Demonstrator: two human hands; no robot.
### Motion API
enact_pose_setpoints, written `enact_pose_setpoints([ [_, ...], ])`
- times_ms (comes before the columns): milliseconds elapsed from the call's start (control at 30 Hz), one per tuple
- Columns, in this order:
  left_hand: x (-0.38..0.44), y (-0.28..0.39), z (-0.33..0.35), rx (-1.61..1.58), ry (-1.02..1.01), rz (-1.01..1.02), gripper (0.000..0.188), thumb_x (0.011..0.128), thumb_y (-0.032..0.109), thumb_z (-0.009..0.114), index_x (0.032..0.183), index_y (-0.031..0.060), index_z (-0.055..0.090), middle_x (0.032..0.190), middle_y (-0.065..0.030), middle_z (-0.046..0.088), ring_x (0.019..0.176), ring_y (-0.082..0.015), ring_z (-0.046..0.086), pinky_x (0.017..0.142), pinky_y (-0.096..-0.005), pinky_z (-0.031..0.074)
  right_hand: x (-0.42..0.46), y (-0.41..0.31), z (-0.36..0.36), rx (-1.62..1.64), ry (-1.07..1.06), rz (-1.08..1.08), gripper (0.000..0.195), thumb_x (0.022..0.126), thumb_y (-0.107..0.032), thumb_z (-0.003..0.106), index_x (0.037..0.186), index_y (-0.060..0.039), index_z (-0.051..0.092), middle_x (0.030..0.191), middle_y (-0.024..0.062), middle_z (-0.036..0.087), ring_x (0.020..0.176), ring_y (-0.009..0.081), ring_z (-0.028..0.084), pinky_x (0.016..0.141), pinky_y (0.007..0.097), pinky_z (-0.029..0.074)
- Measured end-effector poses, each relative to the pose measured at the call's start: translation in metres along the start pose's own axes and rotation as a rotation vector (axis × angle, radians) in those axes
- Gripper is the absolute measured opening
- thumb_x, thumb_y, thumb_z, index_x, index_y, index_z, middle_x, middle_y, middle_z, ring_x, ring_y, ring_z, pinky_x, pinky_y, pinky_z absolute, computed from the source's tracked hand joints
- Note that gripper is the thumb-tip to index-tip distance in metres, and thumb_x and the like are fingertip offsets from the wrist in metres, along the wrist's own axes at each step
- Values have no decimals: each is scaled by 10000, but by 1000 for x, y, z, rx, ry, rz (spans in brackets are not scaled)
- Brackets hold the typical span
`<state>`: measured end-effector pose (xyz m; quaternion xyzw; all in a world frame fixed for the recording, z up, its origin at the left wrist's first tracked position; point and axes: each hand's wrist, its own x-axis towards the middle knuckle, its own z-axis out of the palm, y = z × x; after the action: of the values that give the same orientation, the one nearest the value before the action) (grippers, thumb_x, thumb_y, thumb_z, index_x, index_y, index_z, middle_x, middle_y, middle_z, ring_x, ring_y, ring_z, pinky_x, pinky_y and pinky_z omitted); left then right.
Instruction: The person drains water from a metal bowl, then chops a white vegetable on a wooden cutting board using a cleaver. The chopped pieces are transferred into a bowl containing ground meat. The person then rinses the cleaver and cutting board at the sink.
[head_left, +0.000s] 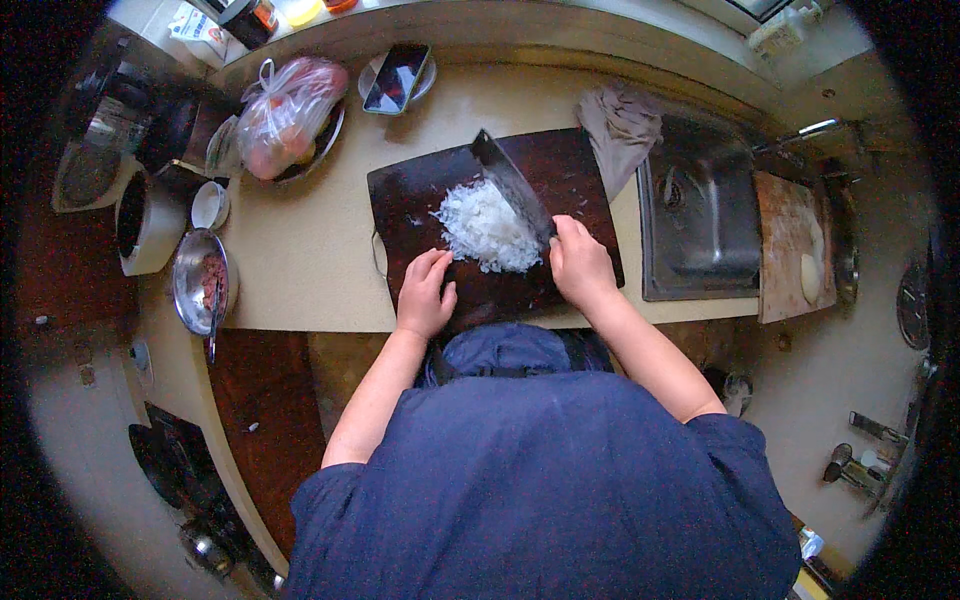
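A heap of finely cut white food (484, 225), perhaps a vegetable, lies on the dark cutting board (405, 195). My right hand (581, 262) grips the handle of a broad-bladed cleaver (514, 184). Its blade points away from me and rests against or just over the right side of the heap; contact is hard to tell. My left hand (426, 292) is at the near left of the heap, fingertips at its edge, with nothing held. Small white scraps are scattered around on the board.
Left stand a metal bowl (184, 289) with ground meat and a utensil, a small white bowl (210, 205) and bagged fruit (281, 131). A phone (399, 79) rests on a bowl behind. A cloth (619, 131), sink (701, 232) and floured wooden board (784, 247) with dough are right.
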<state>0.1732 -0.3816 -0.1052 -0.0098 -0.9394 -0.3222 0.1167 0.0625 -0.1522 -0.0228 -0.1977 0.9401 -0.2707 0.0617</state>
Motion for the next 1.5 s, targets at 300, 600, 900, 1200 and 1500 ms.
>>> enact_pose_setpoints([
  [300,-1,-2,1,26,-9,-6,485,715,59,658,1189,69,554,1187,-123,522,1150,-317,484,973,-398,425,8,-13,9,-106,-153,16,168,853,-54,456,1018,-70,428,953,208,559,792,435,618,678,531,503],
  [600,0,-2,1,33,-7,-12,496,715,61,659,1198,74,551,1196,-121,520,1147,-312,486,971,-398,427,14,4,19,-185,-172,68,159,875,-95,475,1024,-84,420,944,208,552,783,448,596,659,552,482],
  [900,-1,1,1,23,-12,-31,493,714,62,664,1194,76,552,1185,-120,524,1144,-312,488,969,-399,429,13,16,14,-183,-138,76,167,874,-105,497,1024,-77,428,927,201,550,775,461,580,654,557,468],
  [1200,1,-1,0,19,-4,-16,492,719,57,658,1199,73,549,1187,-121,524,1141,-317,486,968,-398,426,13,8,13,-99,-118,33,188,892,-113,481,1076,-107,448,945,181,552,793,440,587,660,543,478],
  [1500,-1,0,-1,29,-7,-20,498,710,58,661,1195,71,548,1183,-121,524,1144,-315,487,964,-402,431,12,-12,14,-135,-175,-76,164,850,-79,450,1013,-89,466,954,207,557,752,427,623,641,530,509],
])
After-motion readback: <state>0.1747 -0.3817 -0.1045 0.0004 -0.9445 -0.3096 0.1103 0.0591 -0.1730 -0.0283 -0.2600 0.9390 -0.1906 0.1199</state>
